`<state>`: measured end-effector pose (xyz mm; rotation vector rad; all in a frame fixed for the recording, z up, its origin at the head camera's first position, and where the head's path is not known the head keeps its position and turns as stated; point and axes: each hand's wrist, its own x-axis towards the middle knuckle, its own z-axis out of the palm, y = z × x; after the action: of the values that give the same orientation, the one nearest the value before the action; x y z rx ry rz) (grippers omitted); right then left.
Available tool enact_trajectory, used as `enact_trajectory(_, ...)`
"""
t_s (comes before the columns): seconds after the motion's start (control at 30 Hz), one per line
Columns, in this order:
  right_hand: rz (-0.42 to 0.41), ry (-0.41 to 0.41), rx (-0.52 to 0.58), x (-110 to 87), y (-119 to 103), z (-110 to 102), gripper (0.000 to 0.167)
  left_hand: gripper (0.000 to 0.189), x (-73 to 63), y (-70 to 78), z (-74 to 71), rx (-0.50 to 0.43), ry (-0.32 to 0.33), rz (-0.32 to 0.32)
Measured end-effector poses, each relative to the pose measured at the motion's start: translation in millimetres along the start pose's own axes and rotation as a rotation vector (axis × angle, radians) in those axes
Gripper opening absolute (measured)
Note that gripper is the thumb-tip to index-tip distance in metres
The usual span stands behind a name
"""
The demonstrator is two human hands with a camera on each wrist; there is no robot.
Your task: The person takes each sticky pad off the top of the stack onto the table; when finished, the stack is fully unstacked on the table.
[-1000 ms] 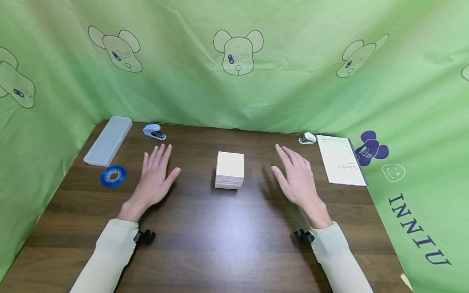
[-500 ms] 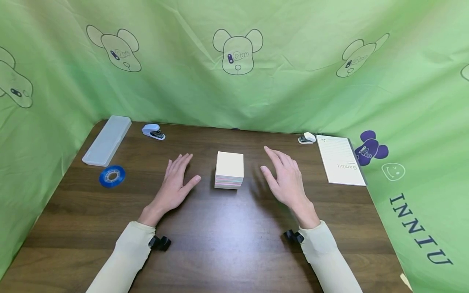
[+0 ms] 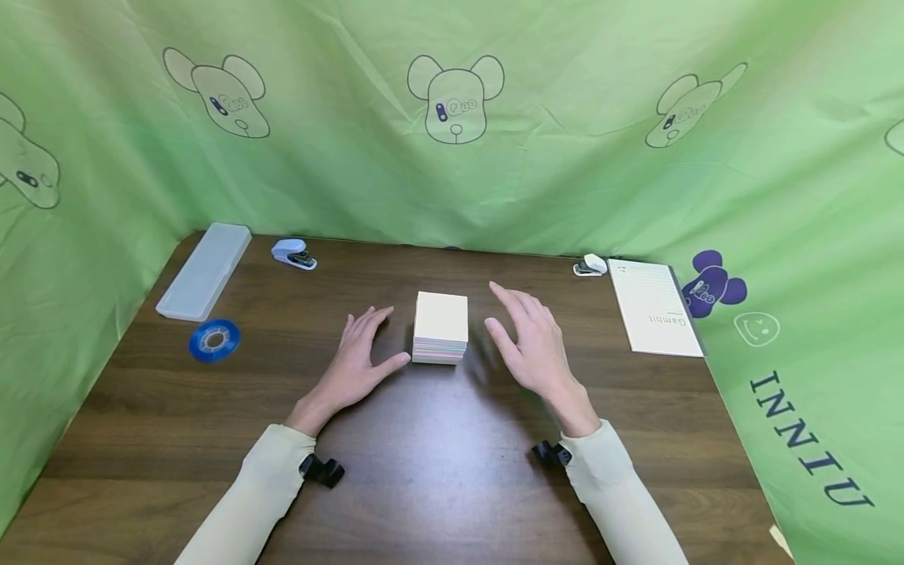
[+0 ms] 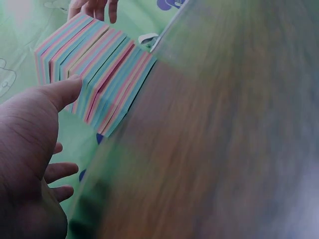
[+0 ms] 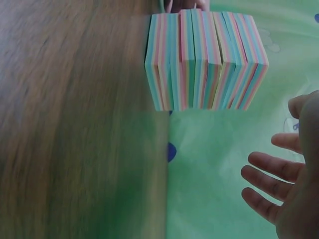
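A stack of square sticky notes (image 3: 441, 318) stands in the middle of the table, cream on top with pink, blue and yellow layers along its sides. My left hand (image 3: 355, 369) is just left of it, fingers spread, its thumb tip right at the stack's near left corner. To the right, my right hand (image 3: 531, 345) hovers with spread fingers, a gap between it and the stack. Both wrist views show the striped sides of the sticky notes (image 4: 94, 69), with the left thumb (image 4: 65, 92) overlapping them in the left one. Neither hand grips anything.
On the left lie a translucent pencil case (image 3: 205, 271), a blue tape roll (image 3: 215, 340) and a blue stapler (image 3: 294, 253). A white stapler (image 3: 590, 265) and a notepad (image 3: 655, 306) lie at the back right. A green curtain (image 3: 452, 196) hangs behind the table.
Both hands have moved inward toward the stack of sticky notes, the left one further, coming in from the left. The stack has stayed in place.
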<state>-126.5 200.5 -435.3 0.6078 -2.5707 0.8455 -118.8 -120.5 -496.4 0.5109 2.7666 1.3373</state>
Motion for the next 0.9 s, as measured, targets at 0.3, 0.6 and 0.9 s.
enact_trajectory(0.3, 0.003, -0.036, 0.036, 3.8, -7, 4, 0.053, 0.094, 5.9, 5.7, 10.8, -0.012, -0.013, -0.005)
enact_trajectory(0.6, -0.002, -0.044, 0.067, 9.2, -13, 12, 0.053, 0.097, 8.9, 5.9, 16.2, 0.03, 0.001, 0.018)
enact_trajectory(0.9, 0.001, -0.038, 0.12, 18.1, -14, 16, 0.05, 0.098, 14.3, 9.4, 19.3, 0.047, 0.007, 0.037)
